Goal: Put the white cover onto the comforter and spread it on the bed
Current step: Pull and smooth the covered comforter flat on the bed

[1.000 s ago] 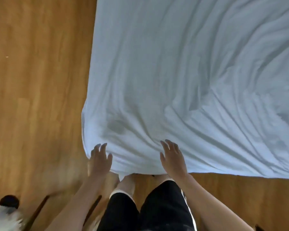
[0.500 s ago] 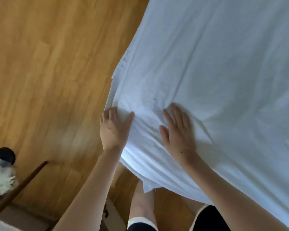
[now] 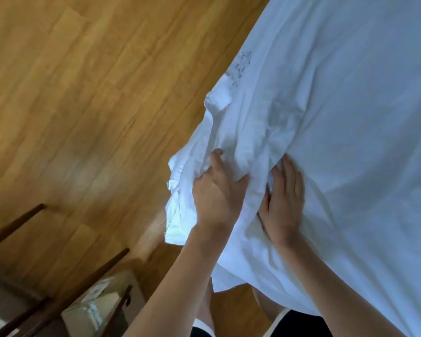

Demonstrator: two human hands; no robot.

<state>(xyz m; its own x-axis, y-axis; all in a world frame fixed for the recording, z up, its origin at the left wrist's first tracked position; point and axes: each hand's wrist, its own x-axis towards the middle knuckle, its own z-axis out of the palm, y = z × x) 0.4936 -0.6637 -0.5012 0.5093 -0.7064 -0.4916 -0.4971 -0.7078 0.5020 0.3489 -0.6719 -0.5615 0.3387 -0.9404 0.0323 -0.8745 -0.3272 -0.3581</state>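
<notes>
We see a white cover (image 3: 350,117) filling the right side above a wooden floor (image 3: 83,93), its near corner bunched. Our left hand (image 3: 219,190) clutches that bunch with curled fingers; our right hand (image 3: 284,203) presses beside it, its fingertips buried in folds. The spreading looks unfinished. The comforter and the bed are hidden, and dark wooden furniture legs (image 3: 15,224) are cut off at the lower left.

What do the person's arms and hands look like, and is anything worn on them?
Both forearms are bare; no sleeves reach into view. The left hand and the right hand carry no gloves, rings or watch that can be seen. Near the bottom edge, dark shorts with a white trim show.
</notes>
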